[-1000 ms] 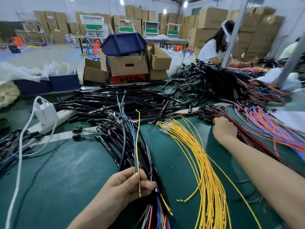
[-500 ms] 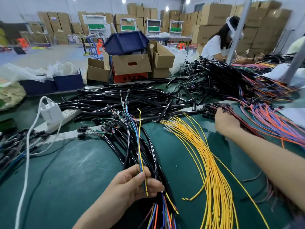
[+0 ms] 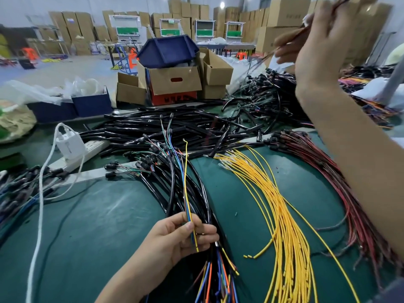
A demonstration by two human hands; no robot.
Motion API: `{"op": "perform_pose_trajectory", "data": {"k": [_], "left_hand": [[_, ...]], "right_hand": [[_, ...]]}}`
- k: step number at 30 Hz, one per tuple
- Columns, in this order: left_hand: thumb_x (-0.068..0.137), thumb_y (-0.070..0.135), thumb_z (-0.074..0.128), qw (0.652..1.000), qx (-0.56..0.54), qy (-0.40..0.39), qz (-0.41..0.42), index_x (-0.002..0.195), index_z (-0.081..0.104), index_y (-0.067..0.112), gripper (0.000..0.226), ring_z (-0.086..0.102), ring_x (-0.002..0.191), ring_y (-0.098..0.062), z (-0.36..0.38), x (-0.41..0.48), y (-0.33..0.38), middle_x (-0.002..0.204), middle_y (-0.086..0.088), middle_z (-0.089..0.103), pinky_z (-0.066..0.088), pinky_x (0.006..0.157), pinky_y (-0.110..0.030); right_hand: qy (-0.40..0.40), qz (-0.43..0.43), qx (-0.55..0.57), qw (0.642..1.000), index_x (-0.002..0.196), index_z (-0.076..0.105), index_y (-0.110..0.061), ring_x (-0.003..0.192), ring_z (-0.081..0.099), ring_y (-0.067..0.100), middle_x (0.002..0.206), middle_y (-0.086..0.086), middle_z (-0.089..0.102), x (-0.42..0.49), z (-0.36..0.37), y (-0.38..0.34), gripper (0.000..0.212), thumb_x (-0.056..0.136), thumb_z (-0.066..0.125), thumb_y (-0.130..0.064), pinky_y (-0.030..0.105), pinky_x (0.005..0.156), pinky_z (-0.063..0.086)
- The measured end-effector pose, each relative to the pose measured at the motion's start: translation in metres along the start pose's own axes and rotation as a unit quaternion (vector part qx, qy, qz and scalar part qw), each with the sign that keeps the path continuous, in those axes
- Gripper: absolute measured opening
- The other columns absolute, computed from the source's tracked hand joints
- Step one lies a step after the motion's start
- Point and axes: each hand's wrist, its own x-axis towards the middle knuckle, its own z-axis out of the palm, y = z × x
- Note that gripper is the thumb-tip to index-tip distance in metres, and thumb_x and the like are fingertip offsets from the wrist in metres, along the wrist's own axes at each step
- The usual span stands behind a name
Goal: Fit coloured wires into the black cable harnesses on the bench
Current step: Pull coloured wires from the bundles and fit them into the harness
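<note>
Yellow wire (image 3: 185,171), thin, upright, left hand (image 3: 175,239) pinching

Bright, even overhead light from ceiling lamps (image 3: 222,5) far in the hall; shadows soft. Faint sheen on the green bench (image 3: 98,219). Raised right hand (image 3: 317,44) motion-blurred. Wide-angle bending at edges; far cartons (image 3: 65,25) hazy

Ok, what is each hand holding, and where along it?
Left hand pinches a yellow wire near its lower end. Right hand, raised, grips a thin dark wire; where along it is blurred.
</note>
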Motion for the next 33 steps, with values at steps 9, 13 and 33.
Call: {"op": "perform_pose_trajectory", "data": {"k": [9, 13, 33], "left_hand": [[0.081, 0.012, 0.061, 0.999, -0.038, -0.017, -0.026, 0.09, 0.058, 0.003, 0.013, 0.07, 0.09, -0.035, -0.004, -0.001, 0.004, 0.105, -0.027, 0.067, 0.057, 0.073, -0.037], [0.088, 0.01, 0.058, 0.999, -0.044, -0.02, -0.026, 0.09, 0.057, 0.002, 0.008, 0.07, 0.09, -0.035, -0.002, -0.001, 0.004, 0.105, -0.028, 0.067, 0.057, 0.072, -0.036], [0.08, 0.008, 0.049, 0.989, -0.136, 0.02, -0.052, 0.086, 0.049, 0.003, 0.008, 0.07, 0.09, -0.037, 0.001, 0.003, 0.007, 0.109, -0.028, 0.066, 0.06, 0.065, -0.038]], "right_hand": [[-0.072, 0.527, 0.353, 0.769, 0.069, 0.045, -0.008, 0.036, 0.041, 0.007, 0.048, 0.001, 0.05, -0.065, 0.02, 0.017, 0.041, 0.104, 0.03, -0.024, 0.011, 0.037, 0.031], [-0.071, 0.575, 0.491, 0.651, 0.062, 0.041, -0.011, 0.03, 0.033, 0.008, 0.041, -0.002, 0.039, -0.066, 0.014, 0.02, 0.039, 0.1, 0.031, -0.01, 0.013, 0.03, 0.025], [-0.317, 0.564, -0.004, 0.763, 0.087, 0.046, -0.017, 0.049, 0.033, 0.011, 0.065, 0.0, 0.041, -0.125, 0.051, 0.072, 0.012, 0.096, 0.051, -0.021, 0.015, 0.036, 0.031]]}}
